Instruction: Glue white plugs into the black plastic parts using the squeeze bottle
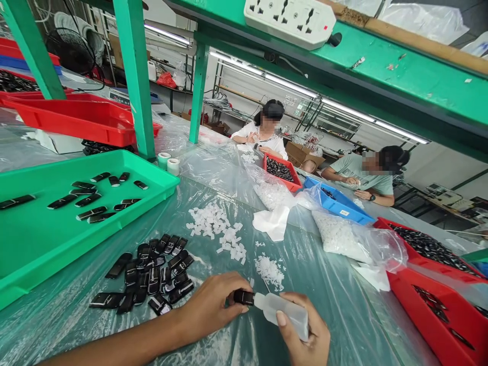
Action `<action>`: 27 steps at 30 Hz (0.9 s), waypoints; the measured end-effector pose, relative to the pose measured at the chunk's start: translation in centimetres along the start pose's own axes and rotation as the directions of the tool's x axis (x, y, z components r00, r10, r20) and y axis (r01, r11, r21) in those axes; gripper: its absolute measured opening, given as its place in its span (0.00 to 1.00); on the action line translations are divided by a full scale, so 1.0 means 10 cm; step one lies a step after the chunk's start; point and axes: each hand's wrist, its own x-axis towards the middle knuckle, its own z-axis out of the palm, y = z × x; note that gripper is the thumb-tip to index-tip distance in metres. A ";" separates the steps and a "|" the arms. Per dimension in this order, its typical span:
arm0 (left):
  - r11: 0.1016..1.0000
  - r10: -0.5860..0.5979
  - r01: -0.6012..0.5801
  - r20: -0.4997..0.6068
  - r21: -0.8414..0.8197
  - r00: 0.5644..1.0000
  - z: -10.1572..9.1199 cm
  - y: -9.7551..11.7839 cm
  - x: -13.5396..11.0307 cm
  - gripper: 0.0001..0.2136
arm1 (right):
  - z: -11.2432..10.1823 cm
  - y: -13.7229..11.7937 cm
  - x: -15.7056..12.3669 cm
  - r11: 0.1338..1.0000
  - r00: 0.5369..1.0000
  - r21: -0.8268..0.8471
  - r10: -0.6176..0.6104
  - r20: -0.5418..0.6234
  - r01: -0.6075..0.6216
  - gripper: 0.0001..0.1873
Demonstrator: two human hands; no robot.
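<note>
Between the thumb and fingers of my left hand (215, 307) is a small black plastic casing (244, 297). My right hand (307, 333) grips a translucent white squeeze bottle (287, 312), tilted so its nozzle end meets or nearly meets the casing's right end. A pile of similar black casings (152, 274) lies on the plastic-covered table to the left of my left hand. Beyond my hands are a heap of small white pieces (209, 221) and a smaller heap of finer white bits (270, 273).
A green tray (125, 223) with several black casings stands at left. Red trays (430, 305) and a blue tray (343, 211) line the right, beside a bag of white pieces (339, 236). Green posts (135, 76) rise from the table. Two people (263, 132) sit across.
</note>
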 end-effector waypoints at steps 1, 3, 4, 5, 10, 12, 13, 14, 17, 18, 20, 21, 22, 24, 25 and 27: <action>1.000 0.000 0.000 0.000 -0.002 1.000 0.00 0.00 0.00 0.05 | 0.00 0.00 0.00 1.000 1.000 -0.008 -0.006 -0.003 0.006 0.13; 1.000 0.003 -0.003 -0.001 -0.001 1.000 0.01 -0.01 0.00 0.05 | 0.01 0.01 -0.01 0.999 1.000 -0.028 -0.024 -0.008 0.024 0.12; 1.000 0.006 -0.006 -0.003 0.002 1.000 0.01 -0.01 0.00 0.05 | 0.01 0.01 -0.01 0.999 0.999 -0.035 -0.038 -0.011 0.037 0.12; 1.000 0.009 -0.009 -0.006 0.006 1.000 0.01 -0.02 0.00 0.05 | 0.00 0.01 -0.01 0.998 0.999 -0.039 -0.050 -0.012 0.050 0.12; 1.000 -0.006 0.005 0.008 0.026 1.000 0.01 -0.01 -0.01 0.04 | -0.01 0.00 -0.01 1.000 1.000 -0.015 -0.016 0.012 0.016 0.12; 0.999 -0.035 0.034 0.015 0.034 0.999 0.01 -0.01 -0.01 0.05 | -0.01 0.00 -0.01 1.000 0.999 0.025 0.018 0.032 -0.019 0.12; 0.998 -0.049 0.048 0.016 0.042 0.999 0.02 -0.01 -0.02 0.05 | -0.01 0.01 0.00 0.998 0.999 0.047 0.028 0.043 -0.030 0.13; 0.997 -0.058 0.057 0.015 0.053 0.998 0.02 -0.01 -0.02 0.06 | -0.01 0.01 0.00 0.997 0.998 0.067 0.033 0.055 -0.036 0.13; 0.994 -0.046 0.045 0.008 0.097 0.999 0.02 -0.02 -0.02 0.06 | -0.01 0.02 0.00 0.995 0.996 0.096 0.030 0.080 -0.038 0.12; 0.994 -0.029 0.028 0.010 0.109 1.000 0.03 -0.02 -0.01 0.06 | -0.01 0.02 0.00 0.995 0.996 0.096 0.028 0.082 -0.036 0.12; 0.993 0.005 -0.007 0.021 0.115 1.000 0.02 -0.02 -0.01 0.08 | -0.01 0.02 0.00 0.996 0.997 0.082 0.026 0.079 -0.033 0.12; 0.994 0.014 -0.017 0.028 0.109 1.000 0.02 -0.02 -0.01 0.09 | -0.02 0.02 0.00 0.997 0.997 0.068 0.027 0.072 -0.032 0.12; 0.995 0.016 -0.019 0.039 0.096 0.999 0.01 -0.02 -0.01 0.11 | -0.02 0.01 0.00 0.998 0.998 0.051 0.028 0.062 -0.032 0.12; 0.998 0.009 -0.013 0.056 0.065 0.998 0.00 0.00 -0.01 0.11 | -0.02 0.01 0.00 0.999 0.999 0.018 0.028 0.043 -0.029 0.11; 0.999 0.008 -0.012 0.061 0.051 0.998 -0.01 0.00 -0.01 0.11 | -0.02 0.01 0.00 1.000 0.999 0.007 0.024 0.038 -0.025 0.11; 1.000 0.014 -0.016 0.063 0.025 0.998 -0.01 0.01 -0.01 0.11 | -0.03 0.01 0.00 1.000 0.999 -0.001 0.014 0.038 -0.014 0.10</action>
